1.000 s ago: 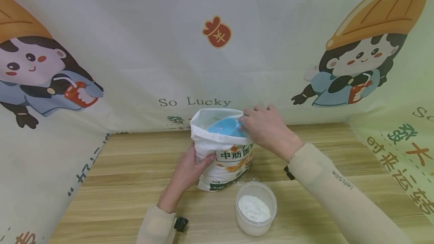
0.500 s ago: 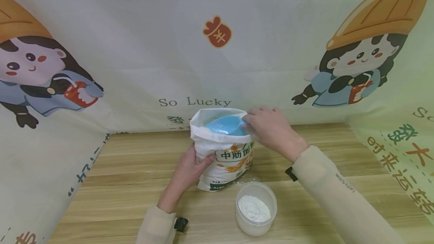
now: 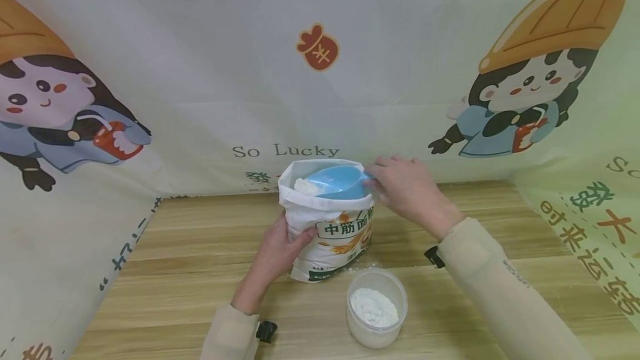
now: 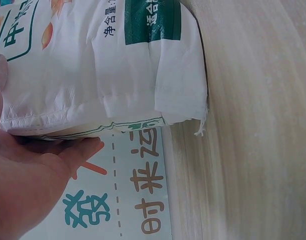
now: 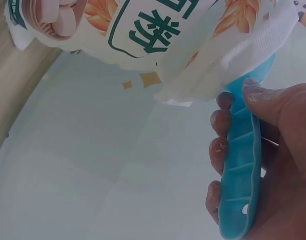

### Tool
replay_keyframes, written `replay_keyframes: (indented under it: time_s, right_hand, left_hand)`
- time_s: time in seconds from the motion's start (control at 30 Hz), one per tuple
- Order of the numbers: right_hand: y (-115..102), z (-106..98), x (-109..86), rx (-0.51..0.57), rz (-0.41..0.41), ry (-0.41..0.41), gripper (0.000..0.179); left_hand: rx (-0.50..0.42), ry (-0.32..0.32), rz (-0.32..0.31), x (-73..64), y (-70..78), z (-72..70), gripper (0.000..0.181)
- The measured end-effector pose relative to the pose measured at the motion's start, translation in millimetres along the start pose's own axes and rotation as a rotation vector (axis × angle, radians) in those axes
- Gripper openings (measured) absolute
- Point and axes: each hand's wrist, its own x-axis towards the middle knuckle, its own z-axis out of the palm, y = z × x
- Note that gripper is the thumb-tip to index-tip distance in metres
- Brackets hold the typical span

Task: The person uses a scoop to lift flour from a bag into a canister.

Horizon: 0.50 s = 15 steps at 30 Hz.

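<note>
A white flour bag (image 3: 327, 249) stands upright on the table with its top rolled open. My left hand (image 3: 277, 249) grips the bag's left side, thumb across the front; in the left wrist view its fingers reach behind the bag (image 4: 93, 85). My right hand (image 3: 407, 190) holds a blue scoop (image 3: 340, 181) by its ribbed handle, and the right wrist view shows floury fingers curled round that handle (image 5: 240, 165). The scoop's bowl lies tilted in the bag's mouth, with white flour (image 3: 306, 186) at its tip.
A clear round tub (image 3: 377, 335) holding white flour stands in front of the bag. Spilled flour (image 3: 367, 266) dusts the wooden table (image 3: 165, 271) between them. A printed cloth (image 3: 225, 71) hangs behind and along both sides.
My right hand has drawn back slightly to the right, and the scoop has risen in the bag's mouth, now showing flour at its tip. The left hand and tub stay put.
</note>
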Motion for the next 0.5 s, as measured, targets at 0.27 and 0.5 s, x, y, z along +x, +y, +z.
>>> replay_keyframes:
  time_s: [0.27, 0.5]
  right_hand:
    - [8, 4, -5.9, 0.061, -0.001, 0.028, 0.037]
    - [17, 11, -11.4, 0.119, -0.023, 0.074, 0.032]
  left_hand:
    - [-0.012, 0.000, 0.002, -0.9, 0.6, -0.5, 0.071]
    - [-0.005, 0.005, 0.019, -1.2, 0.6, -0.5, 0.069]
